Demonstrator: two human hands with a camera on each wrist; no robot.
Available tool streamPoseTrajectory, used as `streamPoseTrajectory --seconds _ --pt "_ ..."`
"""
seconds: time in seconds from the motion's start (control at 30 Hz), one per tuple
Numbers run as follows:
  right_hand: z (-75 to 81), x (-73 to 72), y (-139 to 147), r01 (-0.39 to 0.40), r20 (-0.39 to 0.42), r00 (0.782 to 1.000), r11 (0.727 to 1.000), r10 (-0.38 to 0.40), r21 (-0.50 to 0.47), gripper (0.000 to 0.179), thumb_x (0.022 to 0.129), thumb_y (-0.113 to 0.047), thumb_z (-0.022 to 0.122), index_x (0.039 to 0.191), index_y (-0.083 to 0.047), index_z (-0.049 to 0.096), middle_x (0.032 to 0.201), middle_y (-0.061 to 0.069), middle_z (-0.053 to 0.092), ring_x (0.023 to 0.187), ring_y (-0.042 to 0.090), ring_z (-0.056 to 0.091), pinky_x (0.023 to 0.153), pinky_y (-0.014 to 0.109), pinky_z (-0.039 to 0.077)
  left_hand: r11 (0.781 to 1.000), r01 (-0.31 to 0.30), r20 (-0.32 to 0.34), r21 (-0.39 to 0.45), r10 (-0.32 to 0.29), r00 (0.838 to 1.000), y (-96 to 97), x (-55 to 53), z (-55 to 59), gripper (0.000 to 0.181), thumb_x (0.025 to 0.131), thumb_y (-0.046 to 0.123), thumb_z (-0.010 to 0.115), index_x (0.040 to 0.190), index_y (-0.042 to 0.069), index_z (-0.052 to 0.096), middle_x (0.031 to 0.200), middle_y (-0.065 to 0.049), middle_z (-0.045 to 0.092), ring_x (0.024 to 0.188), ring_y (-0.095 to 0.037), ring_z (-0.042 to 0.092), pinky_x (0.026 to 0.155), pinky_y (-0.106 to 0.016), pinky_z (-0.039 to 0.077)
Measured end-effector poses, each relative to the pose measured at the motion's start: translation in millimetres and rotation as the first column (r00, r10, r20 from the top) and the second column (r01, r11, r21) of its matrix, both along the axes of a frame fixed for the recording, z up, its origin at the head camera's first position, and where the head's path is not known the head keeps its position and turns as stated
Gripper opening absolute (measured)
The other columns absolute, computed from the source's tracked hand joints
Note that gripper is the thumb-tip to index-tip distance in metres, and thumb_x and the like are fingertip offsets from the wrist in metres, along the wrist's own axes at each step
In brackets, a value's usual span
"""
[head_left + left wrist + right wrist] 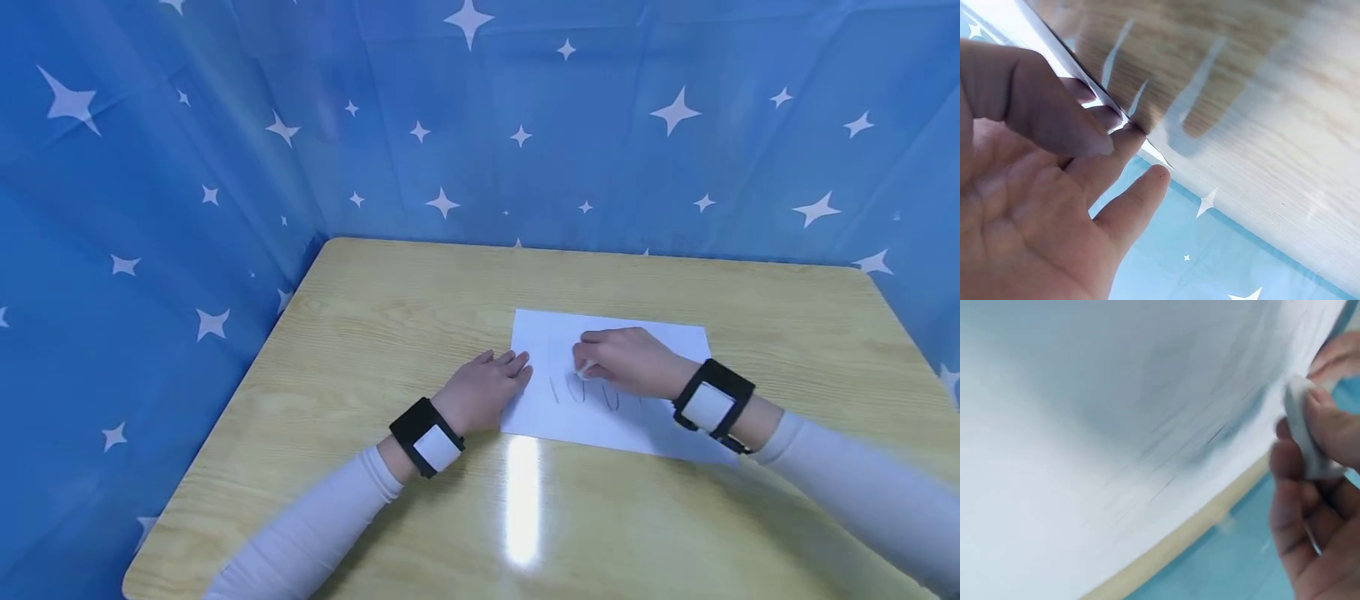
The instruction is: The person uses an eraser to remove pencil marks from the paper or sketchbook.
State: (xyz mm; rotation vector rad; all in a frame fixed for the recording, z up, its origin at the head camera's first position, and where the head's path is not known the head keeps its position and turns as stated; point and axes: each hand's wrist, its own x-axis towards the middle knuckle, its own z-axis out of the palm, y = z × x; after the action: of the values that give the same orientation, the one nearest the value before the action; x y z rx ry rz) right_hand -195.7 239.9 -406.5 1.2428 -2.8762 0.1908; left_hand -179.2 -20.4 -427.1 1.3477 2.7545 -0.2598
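Observation:
A white sheet of paper (pixel 543 342) lies on the table with several dark pencil-like strokes (pixel 613 398) across it. My left hand (pixel 483 390) presses its fingers flat on the sheet's left edge. Over the upper middle of the paper is my right hand (pixel 633 360), pinching a small white eraser (pixel 1304 428) between thumb and fingers. The eraser touches or nearly touches the sheet beside a curved stroke; the exact contact is hidden. In the right wrist view the paper's marks are streaked by motion blur.
The wooden table (pixel 375 333) has rounded corners, and a bright light reflection shows near its front. A blue curtain (pixel 420 75) with white stars hangs behind it and along the left side. Each wrist wears a black band (pixel 714 400).

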Motion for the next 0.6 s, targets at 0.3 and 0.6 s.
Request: streamPoseTrajectory --seconds 0.3,0.6 --pt "-6.2 -5.2 -13.8 -0.082 -0.062 0.994 0.993 0.087 0.083 0.013 0.081 -0.017 0.075 0.093 -0.017 0.069 0.076 -0.003 0.058 0.065 0.01 0.053 0.059 0.029 0.053 1.0 0.024 -0.058 0.0 -0.024 0.998 2.3 -0.4 -6.2 0.052 0.093 0.018 0.057 0.143 0.007 0.045 0.15 -0.011 0.04 0.135 -0.024 0.036 0.11 -0.045 0.039" --pt "0.9 22.9 59.5 0.009 -0.031 0.999 0.997 -0.006 0.074 0.018 0.074 -0.008 0.079 0.082 -0.019 0.067 0.07 -0.007 0.052 0.059 0.006 0.048 0.05 0.026 0.045 1.0 0.01 -0.003 0.008 -0.01 1.0 -3.3 -0.9 -3.1 0.052 0.093 0.01 0.053 0.144 0.006 0.044 0.151 -0.013 0.039 0.135 -0.024 0.034 0.111 -0.045 0.037"
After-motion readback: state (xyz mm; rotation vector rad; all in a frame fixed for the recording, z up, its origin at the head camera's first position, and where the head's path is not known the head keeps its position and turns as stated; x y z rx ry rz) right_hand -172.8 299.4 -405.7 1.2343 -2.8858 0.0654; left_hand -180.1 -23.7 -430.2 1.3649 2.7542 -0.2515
